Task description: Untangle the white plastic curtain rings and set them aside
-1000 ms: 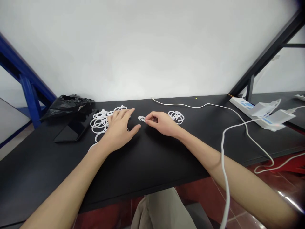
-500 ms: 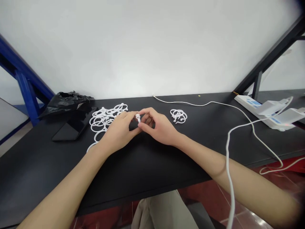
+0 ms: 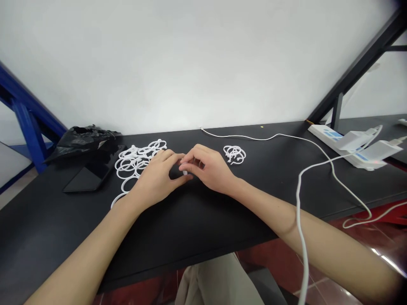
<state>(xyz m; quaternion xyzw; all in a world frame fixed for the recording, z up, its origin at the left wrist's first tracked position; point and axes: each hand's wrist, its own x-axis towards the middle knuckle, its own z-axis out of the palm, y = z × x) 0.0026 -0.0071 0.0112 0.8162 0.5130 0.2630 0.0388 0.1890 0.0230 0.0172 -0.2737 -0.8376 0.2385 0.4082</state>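
Note:
A small white plastic piece (image 3: 185,172), mostly covered by fingers, sits between my two hands above the black table. My right hand (image 3: 208,169) pinches it with thumb and forefinger. Fingers of my left hand (image 3: 159,176) curl around its other side, the thumb below it; how firmly they grip is partly hidden. Left of my left hand lies a tangled heap of white plastic loops with small ball-like ends (image 3: 127,163), partly behind that hand. A smaller cluster of similar white loops (image 3: 234,154) rests to the right of my right hand.
On the left of the black table (image 3: 152,241) lie a dark phone (image 3: 84,178) and a crumpled black plastic bag (image 3: 76,144). At the right stands a white power strip (image 3: 332,137) with white adapters. A white cable (image 3: 302,237) hangs across my right forearm.
My right fingers have closed over the top of the small white piece, which stood visible between the hands before. The view has shifted slightly; both heaps of loops look the same.

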